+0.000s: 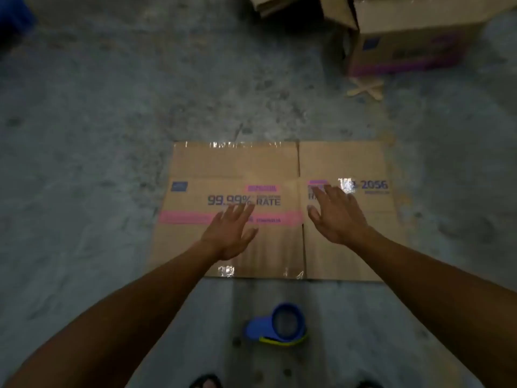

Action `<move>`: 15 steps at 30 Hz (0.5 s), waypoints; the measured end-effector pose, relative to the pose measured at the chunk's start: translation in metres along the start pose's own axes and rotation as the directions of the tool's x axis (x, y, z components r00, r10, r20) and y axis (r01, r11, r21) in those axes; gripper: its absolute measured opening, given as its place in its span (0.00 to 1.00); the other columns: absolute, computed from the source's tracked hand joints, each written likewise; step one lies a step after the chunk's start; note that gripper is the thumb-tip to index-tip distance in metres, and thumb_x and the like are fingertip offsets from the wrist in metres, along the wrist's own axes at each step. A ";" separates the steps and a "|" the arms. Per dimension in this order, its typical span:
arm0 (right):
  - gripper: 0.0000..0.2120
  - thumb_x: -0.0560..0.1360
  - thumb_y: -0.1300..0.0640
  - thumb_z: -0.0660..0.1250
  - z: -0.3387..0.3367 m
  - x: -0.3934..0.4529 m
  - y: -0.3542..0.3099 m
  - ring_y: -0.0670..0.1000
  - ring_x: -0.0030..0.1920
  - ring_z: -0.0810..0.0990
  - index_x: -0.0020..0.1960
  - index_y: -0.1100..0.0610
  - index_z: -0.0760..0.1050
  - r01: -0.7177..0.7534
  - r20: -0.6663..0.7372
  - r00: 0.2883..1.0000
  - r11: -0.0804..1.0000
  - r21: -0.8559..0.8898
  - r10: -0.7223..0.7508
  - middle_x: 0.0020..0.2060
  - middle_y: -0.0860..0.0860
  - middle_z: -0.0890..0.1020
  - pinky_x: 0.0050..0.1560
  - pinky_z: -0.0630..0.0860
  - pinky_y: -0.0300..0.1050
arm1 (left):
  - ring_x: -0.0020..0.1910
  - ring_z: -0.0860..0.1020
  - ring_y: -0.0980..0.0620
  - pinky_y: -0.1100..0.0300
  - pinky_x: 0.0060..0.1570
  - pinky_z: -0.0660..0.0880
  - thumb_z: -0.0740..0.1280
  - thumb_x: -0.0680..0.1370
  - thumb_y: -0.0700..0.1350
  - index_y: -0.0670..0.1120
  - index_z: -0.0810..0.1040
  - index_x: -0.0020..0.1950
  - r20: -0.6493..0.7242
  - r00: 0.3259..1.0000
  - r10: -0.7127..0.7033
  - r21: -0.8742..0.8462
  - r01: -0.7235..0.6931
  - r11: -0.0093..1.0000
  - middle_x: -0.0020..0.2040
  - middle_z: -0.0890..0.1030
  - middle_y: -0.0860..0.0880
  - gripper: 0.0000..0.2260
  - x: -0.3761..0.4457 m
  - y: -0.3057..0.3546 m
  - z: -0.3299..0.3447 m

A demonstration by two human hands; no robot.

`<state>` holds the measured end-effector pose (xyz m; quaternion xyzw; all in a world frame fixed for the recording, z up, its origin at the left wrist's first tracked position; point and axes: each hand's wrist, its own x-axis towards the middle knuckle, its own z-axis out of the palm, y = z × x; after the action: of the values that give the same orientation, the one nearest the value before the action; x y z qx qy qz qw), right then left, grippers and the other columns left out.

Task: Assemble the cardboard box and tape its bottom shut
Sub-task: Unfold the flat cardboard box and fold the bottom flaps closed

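Observation:
A flattened cardboard box point(237, 169) lies on the concrete floor, printed with "99.99% RATE", a pink stripe and old shiny tape along its edges. My left hand point(230, 233) hovers over its left panel with fingers spread, holding nothing. Over the right panel my right hand point(337, 212) is also spread flat and empty. A blue tape dispenser point(277, 323) with a yellow-green edge rests on the floor just in front of the box, between my arms.
An assembled cardboard box point(408, 43) with purple print stands at the back right, more cardboard point(279, 4) behind it. Two crossed wooden sticks point(365, 89) lie near it. My sandalled feet point(205, 382) show at the bottom edge. A dark blue object point(14, 21) sits far left.

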<state>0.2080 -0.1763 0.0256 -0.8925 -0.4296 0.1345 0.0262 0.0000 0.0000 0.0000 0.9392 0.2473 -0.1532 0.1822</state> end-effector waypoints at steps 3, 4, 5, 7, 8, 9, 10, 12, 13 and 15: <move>0.28 0.80 0.43 0.52 0.048 0.007 0.001 0.59 0.75 0.58 0.77 0.53 0.55 0.095 0.085 0.992 0.995 -0.038 -0.092 0.76 0.58 0.59 0.71 0.58 0.59 | 0.79 0.44 0.45 0.46 0.75 0.50 0.33 0.66 0.76 0.54 0.44 0.79 0.136 0.987 0.081 0.165 -0.103 0.981 0.80 0.46 0.48 0.46 0.008 -0.020 0.046; 0.28 0.80 0.43 0.52 0.061 0.007 -0.001 0.58 0.76 0.56 0.77 0.52 0.55 0.118 0.115 0.987 0.992 -0.035 -0.113 0.77 0.58 0.58 0.72 0.57 0.59 | 0.78 0.42 0.45 0.45 0.75 0.48 0.35 0.65 0.76 0.55 0.43 0.79 0.168 0.983 0.077 0.186 -0.109 0.976 0.80 0.43 0.49 0.46 0.010 -0.030 0.060; 0.29 0.80 0.43 0.52 0.075 0.008 -0.002 0.58 0.76 0.55 0.77 0.51 0.54 0.135 0.131 0.983 0.991 -0.022 -0.131 0.77 0.57 0.56 0.72 0.56 0.60 | 0.78 0.40 0.44 0.43 0.75 0.46 0.38 0.65 0.77 0.57 0.41 0.78 0.198 0.977 0.076 0.197 -0.116 0.974 0.80 0.40 0.49 0.45 0.012 -0.038 0.072; 0.31 0.79 0.40 0.52 0.095 0.005 -0.003 0.58 0.77 0.52 0.78 0.50 0.51 0.165 0.185 0.970 0.986 -0.021 -0.158 0.78 0.56 0.53 0.73 0.54 0.61 | 0.77 0.37 0.41 0.41 0.73 0.45 0.44 0.65 0.78 0.57 0.36 0.78 0.250 0.963 0.096 0.277 -0.167 0.946 0.79 0.36 0.48 0.47 0.012 -0.051 0.088; 0.33 0.78 0.38 0.52 0.102 0.000 -0.002 0.58 0.77 0.49 0.78 0.49 0.49 0.180 0.245 0.955 0.983 -0.040 -0.165 0.78 0.55 0.50 0.73 0.53 0.63 | 0.77 0.35 0.40 0.39 0.73 0.44 0.48 0.66 0.78 0.56 0.34 0.77 0.265 0.958 0.112 0.323 -0.198 0.925 0.78 0.34 0.47 0.48 0.010 -0.054 0.091; 0.36 0.77 0.35 0.52 0.111 -0.006 -0.001 0.58 0.78 0.46 0.79 0.48 0.46 0.207 0.300 0.938 0.975 -0.079 -0.175 0.79 0.55 0.47 0.73 0.52 0.64 | 0.76 0.34 0.39 0.39 0.73 0.44 0.52 0.67 0.78 0.55 0.33 0.77 0.272 0.954 0.129 0.361 -0.225 0.905 0.78 0.33 0.46 0.49 0.008 -0.058 0.093; 0.40 0.75 0.31 0.52 0.118 -0.011 0.001 0.59 0.78 0.42 0.79 0.47 0.42 0.238 0.354 0.918 0.963 -0.128 -0.180 0.79 0.56 0.43 0.72 0.49 0.67 | 0.76 0.34 0.39 0.38 0.72 0.44 0.55 0.67 0.77 0.54 0.33 0.77 0.273 0.951 0.143 0.388 -0.245 0.889 0.78 0.32 0.45 0.51 0.009 -0.060 0.095; 0.48 0.69 0.25 0.54 0.122 -0.018 0.007 0.60 0.77 0.37 0.78 0.44 0.36 0.309 0.420 0.885 0.929 -0.202 -0.202 0.78 0.57 0.36 0.71 0.46 0.71 | 0.76 0.35 0.38 0.37 0.72 0.45 0.59 0.67 0.75 0.54 0.33 0.77 0.269 0.947 0.172 0.414 -0.276 0.868 0.78 0.33 0.44 0.51 0.010 -0.061 0.094; 0.52 0.66 0.23 0.56 0.120 -0.018 0.011 0.61 0.77 0.35 0.77 0.43 0.34 0.340 0.444 0.871 0.911 -0.232 -0.212 0.77 0.56 0.35 0.69 0.45 0.73 | 0.76 0.36 0.37 0.37 0.72 0.45 0.60 0.68 0.74 0.53 0.34 0.77 0.270 0.945 0.182 0.417 -0.285 0.863 0.78 0.34 0.43 0.51 0.012 -0.060 0.092; 0.58 0.60 0.23 0.62 0.113 -0.015 0.019 0.61 0.77 0.35 0.76 0.40 0.32 0.383 0.471 0.853 0.884 -0.270 -0.226 0.77 0.55 0.33 0.66 0.44 0.76 | 0.76 0.38 0.35 0.36 0.72 0.48 0.61 0.70 0.71 0.52 0.36 0.78 0.285 0.938 0.199 0.431 -0.310 0.848 0.78 0.36 0.42 0.49 0.014 -0.057 0.087</move>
<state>0.1840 -0.2073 -0.0835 -0.7502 -0.5797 0.2407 -0.2078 -0.0353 0.0155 -0.0977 0.9555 0.0527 -0.2901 -0.0043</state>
